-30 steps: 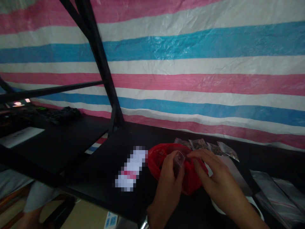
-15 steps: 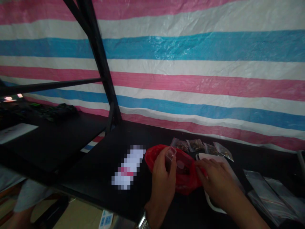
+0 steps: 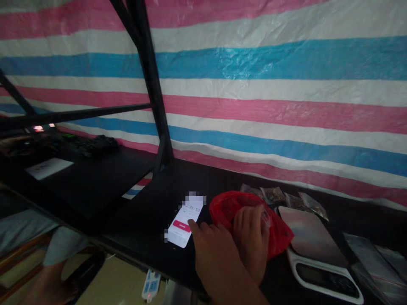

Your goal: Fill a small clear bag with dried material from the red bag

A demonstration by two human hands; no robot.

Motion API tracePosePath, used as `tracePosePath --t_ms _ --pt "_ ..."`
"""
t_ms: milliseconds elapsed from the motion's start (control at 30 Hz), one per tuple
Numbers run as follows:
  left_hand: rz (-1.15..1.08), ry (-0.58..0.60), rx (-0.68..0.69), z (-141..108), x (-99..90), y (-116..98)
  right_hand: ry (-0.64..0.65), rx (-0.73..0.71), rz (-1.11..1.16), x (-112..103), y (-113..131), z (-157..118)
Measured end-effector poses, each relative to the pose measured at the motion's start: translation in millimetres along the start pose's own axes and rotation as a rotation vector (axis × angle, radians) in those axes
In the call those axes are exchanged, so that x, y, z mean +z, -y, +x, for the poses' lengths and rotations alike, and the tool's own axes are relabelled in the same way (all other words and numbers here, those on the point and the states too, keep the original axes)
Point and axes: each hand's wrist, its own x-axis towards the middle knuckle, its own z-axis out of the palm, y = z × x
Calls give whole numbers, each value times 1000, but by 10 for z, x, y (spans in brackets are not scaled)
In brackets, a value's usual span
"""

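The phone [image 3: 183, 226] is now showing a lit screen with a red button. The right hand [image 3: 211, 250] is reaching across the body to it, index finger stretched out with its tip touching the screen's near edge, the other fingers loosely curled and gripping nothing. Half a second ago this hand was lying to the right, on the red bag [image 3: 280, 237]. So the handling of the bag seems to be pausing while the phone is tapped. Just right of that fingertip, the left hand [image 3: 251, 239] is resting in the bag's mouth, its fingers closing on a clear pouch [image 3: 265, 216] at their tips. Earlier it was holding the pouch upright above the bag. Beyond those fingers, to the right, the scale [image 3: 311, 241] is now showing bare.
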Motion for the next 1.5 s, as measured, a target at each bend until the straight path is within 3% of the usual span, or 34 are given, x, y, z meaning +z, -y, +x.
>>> tracePosePath --t_ms 100,300,400,467,533,700,767,833,900,967,1100,1367,1500 --pt "26 14 11 -2 17 -14 65 1 0 42 8 104" --pt "43 49 40 28 -31 -58 -16 46 21 138 -87 30" --pt "56 43 52 54 -66 -65 -151 194 13 209 -281 -72" --pt "66 32 56 68 -80 -67 -296 379 -41 270 -421 -121" --pt "75 19 57 77 -86 -68 -416 450 -81 331 -522 -140" --pt "100 -25 59 72 -70 -56 -554 397 -69 364 -548 -120" --pt "113 -48 57 54 -56 -41 -521 255 -34 322 -468 -98" --pt "126 -73 57 31 -39 -23 -373 53 17 275 -342 -62" --pt "139 -98 56 11 -25 -5 -201 -31 40 239 -203 -16" --pt "152 -123 55 -1 -16 10 -123 -12 44 215 -90 26" --pt "179 -165 56 4 -25 31 -93 23 71 186 -22 44" --pt "217 -189 61 7 -10 60 -173 147 115 343 -439 -71" --pt "221 -191 64 10 10 83 -180 131 141 370 -441 -69"
